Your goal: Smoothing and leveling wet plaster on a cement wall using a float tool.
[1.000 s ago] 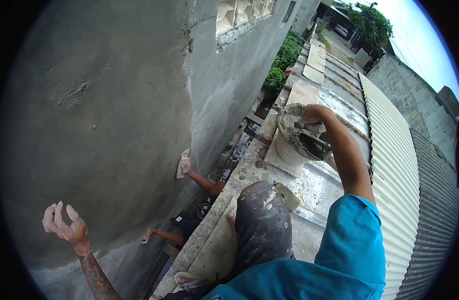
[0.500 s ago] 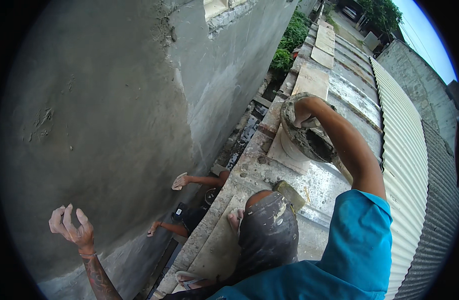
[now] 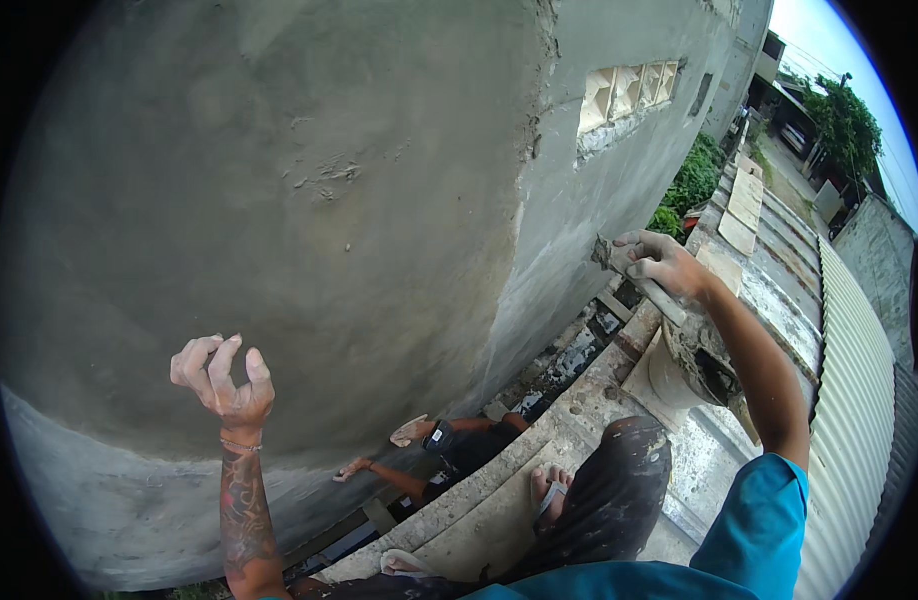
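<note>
My right hand [image 3: 669, 265] is closed around a mortar-smeared trowel [image 3: 661, 298], partly hidden by the fingers. A clump of wet mortar [image 3: 603, 252] clings at its left end, near the wall. Just below that hand stands a round bucket [image 3: 667, 372], its rim caked with mortar and its inside partly hidden by my arm. My left hand [image 3: 225, 378] is raised in front of the grey plastered wall [image 3: 379, 260], fingers half curled and apart, with nothing in them. A few rough marks [image 3: 329, 172] and a small lump show on the plaster.
Below, a co-worker's hand [image 3: 411, 432] holds a pale pad against the wall; their other hand [image 3: 353, 468] is lower. My sandalled feet [image 3: 551, 495] are on a narrow ledge above a gap. Corrugated roofing [image 3: 849, 400] lies to the right. Vent blocks [image 3: 627, 92] sit in the wall.
My right hand has come up out of the bucket and moved toward the wall with the trowel and mortar. The view has swung left. My left hand remains raised and empty.
</note>
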Tool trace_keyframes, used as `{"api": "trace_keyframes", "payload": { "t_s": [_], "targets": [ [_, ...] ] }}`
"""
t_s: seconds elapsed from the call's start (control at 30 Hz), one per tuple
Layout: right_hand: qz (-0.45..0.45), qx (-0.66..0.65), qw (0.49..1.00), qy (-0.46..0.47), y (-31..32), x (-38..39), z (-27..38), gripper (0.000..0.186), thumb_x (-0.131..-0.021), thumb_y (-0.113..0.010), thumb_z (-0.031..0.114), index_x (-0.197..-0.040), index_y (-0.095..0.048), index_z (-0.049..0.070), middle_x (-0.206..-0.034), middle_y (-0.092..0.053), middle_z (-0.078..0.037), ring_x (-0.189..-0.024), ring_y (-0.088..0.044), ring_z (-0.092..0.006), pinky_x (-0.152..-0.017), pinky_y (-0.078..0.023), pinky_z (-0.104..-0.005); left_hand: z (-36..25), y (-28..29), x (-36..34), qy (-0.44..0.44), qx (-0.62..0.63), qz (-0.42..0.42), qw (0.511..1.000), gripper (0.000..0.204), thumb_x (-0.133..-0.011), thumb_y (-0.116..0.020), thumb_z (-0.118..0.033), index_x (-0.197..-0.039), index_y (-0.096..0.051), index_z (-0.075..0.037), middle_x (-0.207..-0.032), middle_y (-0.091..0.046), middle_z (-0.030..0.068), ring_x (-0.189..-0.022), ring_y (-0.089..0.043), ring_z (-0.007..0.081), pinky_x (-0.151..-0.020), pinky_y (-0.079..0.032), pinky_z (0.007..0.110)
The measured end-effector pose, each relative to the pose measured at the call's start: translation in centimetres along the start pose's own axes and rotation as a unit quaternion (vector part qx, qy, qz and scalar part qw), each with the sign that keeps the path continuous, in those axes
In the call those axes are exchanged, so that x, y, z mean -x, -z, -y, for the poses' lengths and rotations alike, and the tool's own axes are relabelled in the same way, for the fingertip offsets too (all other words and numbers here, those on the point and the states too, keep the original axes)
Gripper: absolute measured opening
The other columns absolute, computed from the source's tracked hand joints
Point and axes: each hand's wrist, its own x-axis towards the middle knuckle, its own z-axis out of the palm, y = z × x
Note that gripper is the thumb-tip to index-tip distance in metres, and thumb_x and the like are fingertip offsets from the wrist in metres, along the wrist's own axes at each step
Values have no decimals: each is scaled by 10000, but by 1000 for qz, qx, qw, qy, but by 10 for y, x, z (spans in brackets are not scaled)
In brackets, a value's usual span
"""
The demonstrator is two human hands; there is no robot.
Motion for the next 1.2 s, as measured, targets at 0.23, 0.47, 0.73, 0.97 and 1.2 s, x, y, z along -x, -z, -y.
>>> {"api": "trace_keyframes", "payload": {
  "t_s": [0.23,0.47,0.73,0.97,1.2],
  "targets": [
    [-287,-12,935,207,-174,-85,169,621,-727,-709,295,-1306,-509,189,-1182,-509,-125,-1105,-510,-285,-940,-442,-402,17,32,-12,51,-22,-89,994,186,-770,-612,-170,-942,-593,-101,-1000,-495,54,-972,-443,242,-834,-360,407],
    [-453,-184,867,93,-286,-125,217,637,-751,-709,271,-1327,-471,143,-1272,-430,-135,-1167,-479,-306,-967,-430,-420,22,40,-22,77,-22,-125,989,177,-778,-599,-170,-937,-590,-94,-994,-497,56,-972,-440,246,-843,-362,407],
    [-374,-367,849,70,-216,-119,215,568,-766,-671,320,-1261,-546,72,-1125,-582,-169,-993,-586,-261,-867,-467,-354,33,47,-7,103,-16,-121,987,187,-781,-604,-163,-945,-584,-75,-1007,-491,71,-988,-436,262,-847,-366,409],
    [-210,-100,972,5,-275,-69,231,669,-695,-678,419,-1311,-538,198,-1191,-545,-162,-1161,-516,-294,-1030,-378,-383,39,51,-2,120,-30,-121,985,181,-803,-605,-183,-948,-584,-75,-1005,-492,68,-991,-440,260,-854,-364,414],
    [-342,-128,930,41,-221,-90,262,655,-731,-665,403,-1310,-501,147,-1172,-535,-165,-1099,-526,-312,-936,-431,-403,32,43,-5,108,-10,-107,988,182,-792,-604,-177,-943,-586,-79,-995,-497,67,-990,-442,259,-863,-357,421]
  ]
}}
